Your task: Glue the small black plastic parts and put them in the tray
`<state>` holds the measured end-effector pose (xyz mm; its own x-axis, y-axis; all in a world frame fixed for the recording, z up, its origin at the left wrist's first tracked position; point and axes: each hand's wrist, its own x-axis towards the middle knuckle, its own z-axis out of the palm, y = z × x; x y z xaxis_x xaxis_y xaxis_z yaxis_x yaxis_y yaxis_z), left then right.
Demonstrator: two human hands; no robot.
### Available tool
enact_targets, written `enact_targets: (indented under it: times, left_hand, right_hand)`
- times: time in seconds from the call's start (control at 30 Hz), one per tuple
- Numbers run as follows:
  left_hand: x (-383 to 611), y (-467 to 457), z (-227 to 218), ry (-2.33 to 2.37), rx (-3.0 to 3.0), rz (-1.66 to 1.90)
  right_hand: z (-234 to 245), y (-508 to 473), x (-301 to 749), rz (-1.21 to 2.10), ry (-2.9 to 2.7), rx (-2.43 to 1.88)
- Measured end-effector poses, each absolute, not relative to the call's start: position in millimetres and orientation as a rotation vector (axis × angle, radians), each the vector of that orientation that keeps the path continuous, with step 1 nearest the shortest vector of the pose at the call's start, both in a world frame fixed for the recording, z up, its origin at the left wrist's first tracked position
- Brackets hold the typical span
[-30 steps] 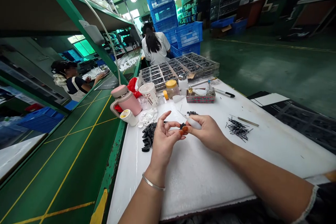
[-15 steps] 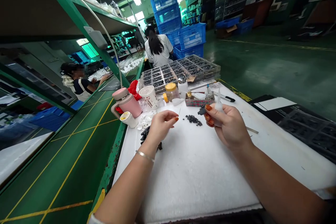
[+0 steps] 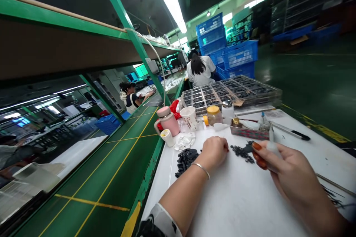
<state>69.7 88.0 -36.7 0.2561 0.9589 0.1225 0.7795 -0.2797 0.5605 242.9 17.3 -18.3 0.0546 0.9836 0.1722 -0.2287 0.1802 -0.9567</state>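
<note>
My right hand [image 3: 289, 170] is closed around a translucent nozzle bottle [image 3: 274, 149], and a small black part [image 3: 248, 147] sticks out from its thumb and forefinger. Just left of these fingertips lies a pile of small black rings [image 3: 241, 153] on the white table. My left hand [image 3: 215, 152] bends down to the tabletop beside the rings, fingers curled together; whatever is in them is hidden. Partly behind the left wrist is a heap of black parts [image 3: 185, 160].
A pink mug [image 3: 168, 121], a paper cup [image 3: 188, 117], a yellow-lidded jar [image 3: 214, 115] and a small tool box [image 3: 246, 130] line the back. Behind them stands a divided tray [image 3: 222, 92] of black parts. A green conveyor [image 3: 111, 177] runs along the left, with co-workers beyond.
The view has swung left, so the scene sits further right. My left hand has lowered from above the table to beside the rings. My right hand, still holding the bottle and black part, has come nearer the rings.
</note>
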Motion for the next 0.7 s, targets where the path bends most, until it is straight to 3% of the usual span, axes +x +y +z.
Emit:
enact_targets:
  times: [0.4,0.7]
  left_hand:
    - [35,17,7,1.003,1.153,1.071]
    - [28,-2,-16,0.831,0.794,1.149]
  right_hand:
    - [-18,8,234,0.881,-1.593,-1.117]
    - [-4,-5,225,0.919,-1.737,-0.985]
